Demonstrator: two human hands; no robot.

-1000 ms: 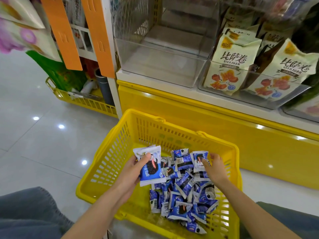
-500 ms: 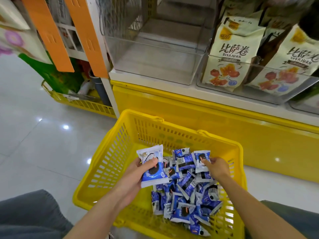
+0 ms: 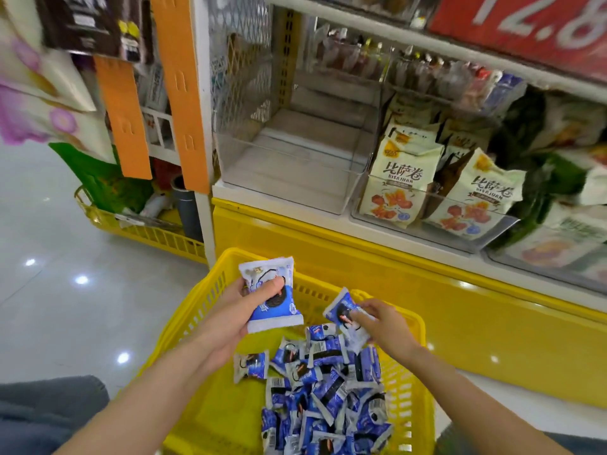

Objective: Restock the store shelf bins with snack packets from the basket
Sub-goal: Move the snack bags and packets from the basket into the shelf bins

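**Q:** Left side?
**A:** My left hand grips a blue-and-white cookie snack packet, thumb across its face, above the far left corner of the yellow plastic basket.
**Q:** Right side?
**A:** My right hand pinches a smaller blue packet near the far edge. A loose pile of blue packets lies toward the basket's right side.

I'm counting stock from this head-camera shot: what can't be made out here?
Head view:
Upper-shelf packets: motion-blurred, labels unreadable.
Red price sign: cut off by the top edge.
Far-right bags: blurred, cut by the right edge.
Behind the left hand's blue packet: hidden by it.
Print on the right hand's smaller packet: partly covered by fingers.
Bottom of the basket: buried under the packet pile.
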